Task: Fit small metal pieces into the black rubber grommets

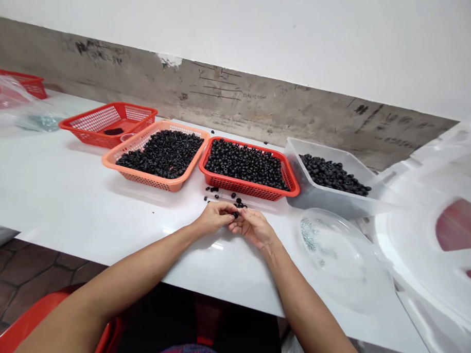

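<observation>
The person's left hand (215, 217) has its thumb and forefinger nearly closed, pinching a small, round, black piece (236, 214) at their tips. The right hand (255, 226) meets it there, fingers curled and thumb drawn in close beside the piece; whether it grips the piece too, or something tiny, I cannot tell. Both hands are just above the glossy white tabletop (66, 187), near its front edge.

Just beyond the fingertips, a few loose black pieces (215, 189) lie scattered on the table. Behind them stands a bright red, rectangular, perforated plastic basket (241, 185), filled with many more small black pieces (some show a hole through the middle, like rings). To its left, right beside it, is a peach-orange perforated plastic basket (173, 185), also well filled with black pieces. To its right, a translucent, straight-sided plastic box (325, 200) holds rounded black pieces that look larger.

Nearer the person, in front of the box, a clear, round, shallow plastic dish (354, 244) has tiny, pale, shiny bits gathered towards its left side. Farther left, a wide red perforated plastic tray (83, 134) contains a dark item, too small to make out.
</observation>
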The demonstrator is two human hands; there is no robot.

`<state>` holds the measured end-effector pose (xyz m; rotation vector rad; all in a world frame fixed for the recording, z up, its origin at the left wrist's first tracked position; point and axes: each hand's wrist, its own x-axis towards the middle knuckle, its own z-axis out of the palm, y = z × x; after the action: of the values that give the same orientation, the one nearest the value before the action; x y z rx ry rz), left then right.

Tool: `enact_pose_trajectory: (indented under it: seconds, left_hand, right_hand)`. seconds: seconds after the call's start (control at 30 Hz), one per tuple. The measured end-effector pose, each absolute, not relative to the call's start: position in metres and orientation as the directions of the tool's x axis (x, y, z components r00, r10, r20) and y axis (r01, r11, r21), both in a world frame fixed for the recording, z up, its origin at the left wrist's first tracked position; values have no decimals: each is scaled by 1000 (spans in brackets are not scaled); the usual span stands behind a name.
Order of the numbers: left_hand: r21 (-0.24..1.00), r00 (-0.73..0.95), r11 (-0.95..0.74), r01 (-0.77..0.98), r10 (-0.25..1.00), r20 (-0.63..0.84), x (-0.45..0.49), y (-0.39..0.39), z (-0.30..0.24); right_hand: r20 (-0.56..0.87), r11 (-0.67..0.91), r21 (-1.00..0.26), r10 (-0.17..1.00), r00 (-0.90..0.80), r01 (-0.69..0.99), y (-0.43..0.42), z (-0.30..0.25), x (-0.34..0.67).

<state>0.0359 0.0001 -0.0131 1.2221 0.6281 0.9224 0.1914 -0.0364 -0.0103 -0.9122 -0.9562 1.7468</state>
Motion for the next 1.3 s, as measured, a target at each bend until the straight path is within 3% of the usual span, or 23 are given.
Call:
enact_pose_trajectory:
  seconds: [0.23,0.33,0.43,0.5,0.57,0.67,0.73,0.83,1.13,1.3]
  left_hand:
    - [937,523,124,-328,849,70,31,2,-13]
    - [892,534,205,-403,844,47,28,4,-10]
    - [820,519,303,-486,855,-8,26,7,-6]
    - [771,497,352,-531,866,-53,24,10,-5]
    - [729,498,398,-556,862,-91,22,13,-4]
    - [681,549,461,-569,830,-103,20,14,-5]
    - [666,570,473,-577,817,-87,19,14,-5]
    - [665,575,469,-581,815,-73,20,13,-5]
    - [703,552,444,-555,829,-88,20,13,-7]
    - [805,557,381,-455,827,-77,20,13,-8]
  right_hand:
    - [-171,-271,-892,943,-285,-363,-35,-11,187]
    - [-71,-132,-955,971,-227,-267,-37,-14,184]
    - [156,159,-986,986,-58,53,-39,-17,180]
    - [412,390,-838,911,-27,381,-40,-18,178]
    - [592,528,-575,796,-129,625,-41,-17,176]
    - [648,557,-276,710,-276,783,-42,-13,173]
    - [636,538,-182,703,-319,823,-42,-12,173]
    - [625,528,-150,706,-334,836,-42,-14,175]
    - [626,557,-177,700,-344,811,-41,-18,178]
    - [664,622,-289,678,-316,728,-43,-14,176]
